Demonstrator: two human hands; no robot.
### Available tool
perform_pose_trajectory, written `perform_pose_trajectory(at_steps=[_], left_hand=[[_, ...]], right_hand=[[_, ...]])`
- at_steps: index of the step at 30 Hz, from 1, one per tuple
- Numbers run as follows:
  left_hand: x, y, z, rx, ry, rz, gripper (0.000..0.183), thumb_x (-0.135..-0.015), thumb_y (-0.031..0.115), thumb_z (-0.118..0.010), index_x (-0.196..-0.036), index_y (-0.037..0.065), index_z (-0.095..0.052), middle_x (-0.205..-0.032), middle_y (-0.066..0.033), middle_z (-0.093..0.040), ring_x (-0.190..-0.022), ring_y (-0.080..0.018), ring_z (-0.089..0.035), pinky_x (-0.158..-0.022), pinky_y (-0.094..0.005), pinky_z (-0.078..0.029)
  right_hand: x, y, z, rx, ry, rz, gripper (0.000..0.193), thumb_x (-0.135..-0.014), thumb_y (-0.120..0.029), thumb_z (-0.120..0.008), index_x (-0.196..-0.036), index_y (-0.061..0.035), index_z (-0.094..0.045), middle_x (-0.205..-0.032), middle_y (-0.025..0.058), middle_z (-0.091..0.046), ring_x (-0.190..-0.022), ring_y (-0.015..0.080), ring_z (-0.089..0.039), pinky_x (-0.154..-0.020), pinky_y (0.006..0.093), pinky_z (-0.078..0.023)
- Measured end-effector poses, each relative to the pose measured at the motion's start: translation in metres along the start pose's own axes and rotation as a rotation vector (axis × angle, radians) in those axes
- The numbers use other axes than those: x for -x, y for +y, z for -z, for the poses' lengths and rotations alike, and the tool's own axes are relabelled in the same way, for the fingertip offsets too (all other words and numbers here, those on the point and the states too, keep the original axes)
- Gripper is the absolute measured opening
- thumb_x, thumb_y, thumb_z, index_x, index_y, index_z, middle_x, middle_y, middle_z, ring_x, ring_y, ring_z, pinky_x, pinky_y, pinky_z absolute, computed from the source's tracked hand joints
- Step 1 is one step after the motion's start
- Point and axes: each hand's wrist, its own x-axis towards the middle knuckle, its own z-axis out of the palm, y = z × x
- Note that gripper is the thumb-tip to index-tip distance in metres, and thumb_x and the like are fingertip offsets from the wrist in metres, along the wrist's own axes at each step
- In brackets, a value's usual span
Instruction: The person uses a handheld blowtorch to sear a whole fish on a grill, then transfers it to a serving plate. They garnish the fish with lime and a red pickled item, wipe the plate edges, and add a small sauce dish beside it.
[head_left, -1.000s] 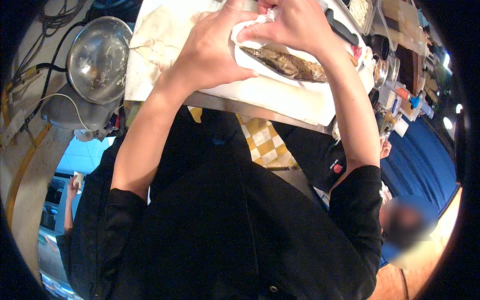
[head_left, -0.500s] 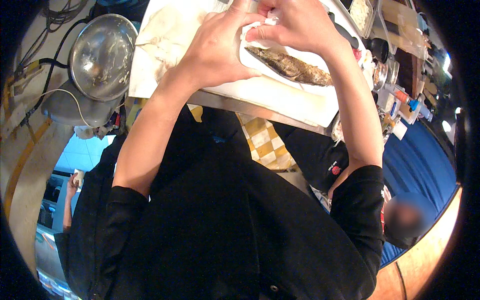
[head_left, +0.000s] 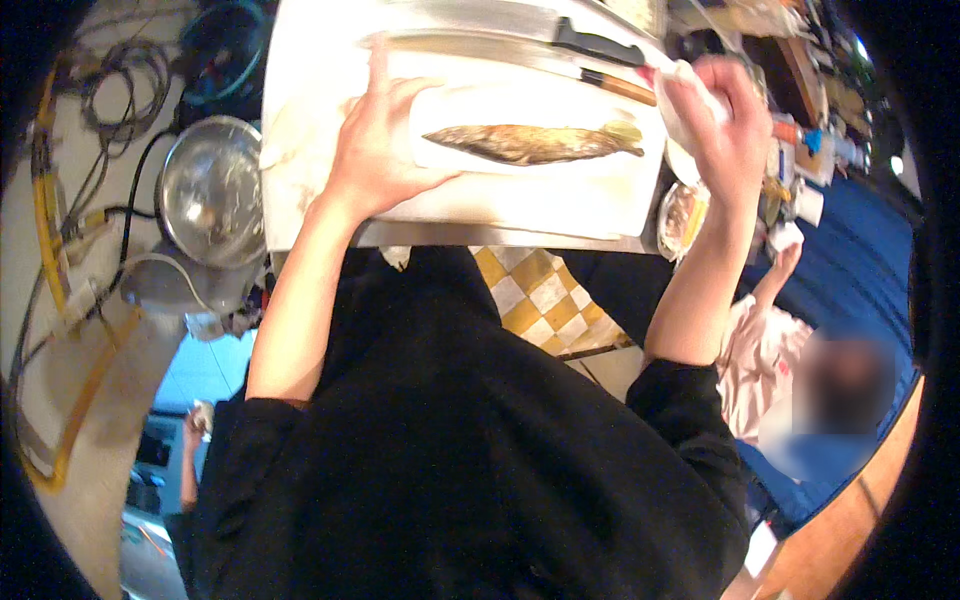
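A long, shiny brown food piece [head_left: 535,145], tapering to a dark point at its left end and greenish at the right, lies on a white surface. It looks like a small cooked fish, though I cannot be sure. Left of that point, my left hand [head_left: 380,150] rests over the white board [head_left: 520,205] with spread fingers, holding nothing. My right hand [head_left: 735,125] is past the board's right side, closed round a crumpled white paper or cloth [head_left: 690,105]. Behind the food lie a black-handled knife [head_left: 600,42] and a wooden-handled knife [head_left: 620,87].
A metal bowl [head_left: 212,195] with pale residue stands left of the board, near coiled cables [head_left: 125,90]. A small container of food [head_left: 683,218] sits by the right corner. At the right, a person in a pale shirt [head_left: 760,355] holds something white.
My hands have parted: the right one has moved right with the white wad. My left hand stays left of the food, fingers spread. The view has shifted, and the knives now show.
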Motion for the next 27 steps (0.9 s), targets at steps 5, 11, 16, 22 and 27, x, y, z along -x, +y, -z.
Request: perform_pose_trajectory(at_steps=[5,11,16,22,27], left_hand=[[-0.002,0.005,0.005,-0.077,-0.044,-0.095,0.147,-0.056,0.019,-0.094,-0.152,0.008,0.017,-0.125,-0.0158,-0.061,-0.119,-0.0291,-0.055,-0.108,-0.0425,-0.038],[-0.002,0.003,0.008,-0.023,-0.089,-0.067,0.149,-0.053,0.014,-0.095,-0.153,0.010,0.017,-0.127,-0.0149,-0.060,-0.122,-0.0293,-0.053,-0.109,-0.0422,-0.036],[-0.002,0.009,0.019,-0.120,-0.174,-0.116,0.146,-0.056,0.020,-0.093,-0.153,0.008,0.015,-0.140,-0.0196,-0.049,-0.137,-0.0340,-0.040,-0.116,-0.0438,-0.024],[0.042,0.100,0.068,-0.063,-0.310,-0.021,0.068,-0.072,0.012,-0.076,-0.132,-0.009,-0.050,-0.132,-0.0279,-0.055,-0.122,-0.0387,-0.056,-0.100,-0.0433,-0.045],[0.061,0.094,0.111,0.009,0.188,0.079,0.034,-0.082,0.001,-0.056,-0.115,-0.007,-0.063,-0.104,-0.0167,-0.070,-0.094,-0.0223,-0.068,-0.084,-0.0334,-0.053]], right_hand=[[0.121,0.049,-0.026,0.080,0.366,-0.175,0.019,-0.073,-0.009,-0.082,-0.079,-0.0030,-0.065,-0.079,0.0067,-0.063,-0.076,0.0177,-0.060,-0.072,0.0299,-0.048],[0.164,0.039,-0.141,0.022,0.572,-0.345,0.020,-0.072,-0.009,-0.081,-0.076,-0.0048,-0.062,-0.081,0.0110,-0.063,-0.073,0.0258,-0.061,-0.067,0.0343,-0.050],[0.184,-0.057,-0.143,-0.280,0.315,-0.191,0.022,-0.071,-0.009,-0.083,-0.082,-0.0062,-0.065,-0.082,0.0112,-0.063,-0.072,0.0233,-0.063,-0.062,0.0328,-0.050],[0.149,-0.124,-0.112,-0.774,0.277,-0.107,0.022,-0.075,-0.001,-0.067,-0.097,-0.0001,-0.065,-0.094,0.0177,-0.059,-0.091,0.0303,-0.061,-0.077,0.0372,-0.051],[0.109,-0.190,-0.138,-0.815,0.012,0.209,0.031,-0.077,-0.003,-0.070,-0.107,0.0013,-0.064,-0.096,0.0164,-0.066,-0.098,0.0324,-0.064,-0.086,0.0383,-0.052]])
